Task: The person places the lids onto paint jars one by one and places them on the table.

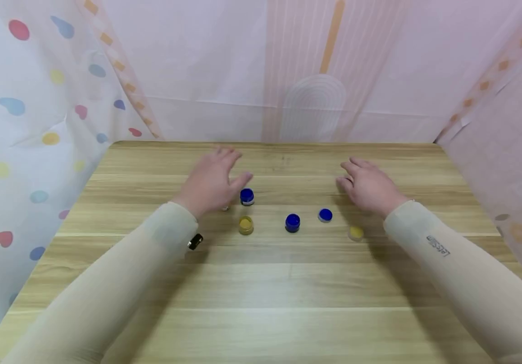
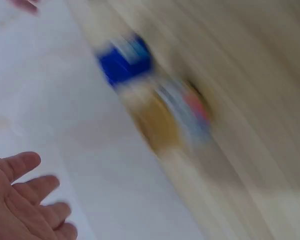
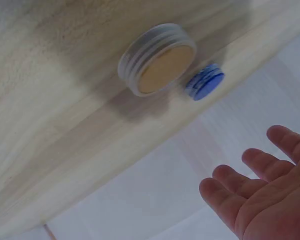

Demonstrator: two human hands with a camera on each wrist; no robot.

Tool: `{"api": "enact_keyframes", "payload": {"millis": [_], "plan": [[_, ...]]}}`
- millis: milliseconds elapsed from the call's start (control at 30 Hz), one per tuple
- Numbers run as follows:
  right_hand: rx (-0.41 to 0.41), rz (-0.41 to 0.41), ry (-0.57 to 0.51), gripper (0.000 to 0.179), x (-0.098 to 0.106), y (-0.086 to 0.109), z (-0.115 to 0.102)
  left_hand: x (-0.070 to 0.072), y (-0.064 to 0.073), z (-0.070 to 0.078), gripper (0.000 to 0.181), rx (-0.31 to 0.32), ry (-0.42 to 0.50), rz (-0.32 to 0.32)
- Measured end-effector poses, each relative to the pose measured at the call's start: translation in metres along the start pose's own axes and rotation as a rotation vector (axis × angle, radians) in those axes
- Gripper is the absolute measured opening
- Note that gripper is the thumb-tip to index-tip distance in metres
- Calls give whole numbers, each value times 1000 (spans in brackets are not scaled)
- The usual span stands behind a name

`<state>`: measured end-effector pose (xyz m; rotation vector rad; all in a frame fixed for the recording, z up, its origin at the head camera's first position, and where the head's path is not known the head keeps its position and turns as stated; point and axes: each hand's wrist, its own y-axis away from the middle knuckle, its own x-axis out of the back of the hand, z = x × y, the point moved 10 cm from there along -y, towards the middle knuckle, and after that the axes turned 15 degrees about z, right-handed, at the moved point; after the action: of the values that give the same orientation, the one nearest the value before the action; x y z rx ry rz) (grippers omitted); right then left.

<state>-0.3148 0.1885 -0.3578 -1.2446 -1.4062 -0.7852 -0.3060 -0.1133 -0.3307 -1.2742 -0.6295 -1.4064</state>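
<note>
My left hand (image 1: 212,179) hovers above the table at the left with fingers spread, holding nothing. Just right of its thumb stands a small jar of blue paint (image 1: 247,197), and nearer me is a jar of yellow paint (image 1: 245,225). Both appear blurred in the left wrist view, the blue jar (image 2: 125,60) beside the yellow one (image 2: 160,125). Another blue paint jar (image 1: 292,223) stands mid-table. My right hand (image 1: 370,188) is also empty, its fingers loosely extended. Below it lie a blue-stained lid (image 1: 325,215) and a yellow-stained clear lid (image 3: 165,67).
A small whitish item (image 1: 225,208) shows partly behind the left hand; its kind cannot be made out. The wooden table (image 1: 261,288) ends against a patterned curtain (image 1: 215,71) at the back. More cloth hangs at both sides.
</note>
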Motion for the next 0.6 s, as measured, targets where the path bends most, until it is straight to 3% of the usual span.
{"api": "enact_keyframes", "payload": {"millis": [133,267,433,600], "plan": [[3,-4,-1,59,2,7,-6,-2,17,47,82,-72,89,-26],[7,-12,-4,57,2,13,-10,-23,33,81,82,-114,110,-115],[22,-29,12,58,0,18,-10,-63,43,90,85,-10,110,-266],[47,-23,22,58,-3,19,-10,-88,39,86,84,96,123,-316]]}}
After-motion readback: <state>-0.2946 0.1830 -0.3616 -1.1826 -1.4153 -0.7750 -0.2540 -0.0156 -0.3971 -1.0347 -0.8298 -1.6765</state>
